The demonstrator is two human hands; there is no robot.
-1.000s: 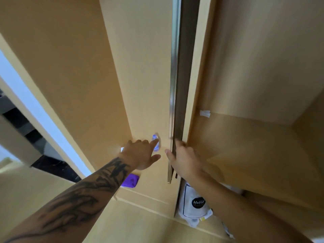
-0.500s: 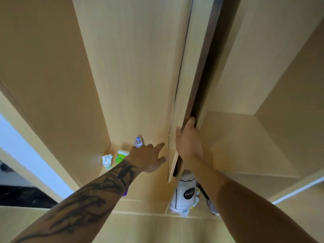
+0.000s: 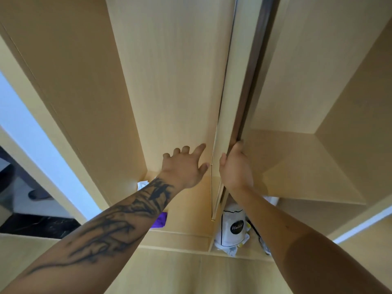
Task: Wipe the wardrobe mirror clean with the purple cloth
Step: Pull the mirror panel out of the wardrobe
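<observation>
A light wooden wardrobe fills the view. My right hand (image 3: 235, 168) grips the edge of a tall wardrobe door (image 3: 228, 115), fingers wrapped around its dark inner side. My left hand (image 3: 184, 166) is spread flat with fingers apart, near or against the wooden panel (image 3: 169, 81) just left of that door. The purple cloth (image 3: 160, 220) lies on a shelf below, mostly hidden behind my tattooed left forearm. No mirror surface is clearly visible; only the door's dark edge strip shows.
A white bag with a black round label (image 3: 233, 228) sits in the lower compartment under the door. White crumpled paper (image 3: 141, 184) lies on the left shelf. An open shelf recess (image 3: 297, 166) is at right. A bright gap (image 3: 31, 132) shows at left.
The door edge has swung further; my right hand has slid up along it. My left hand rose and opened flat, now covering the small bottle and green item seen before.
</observation>
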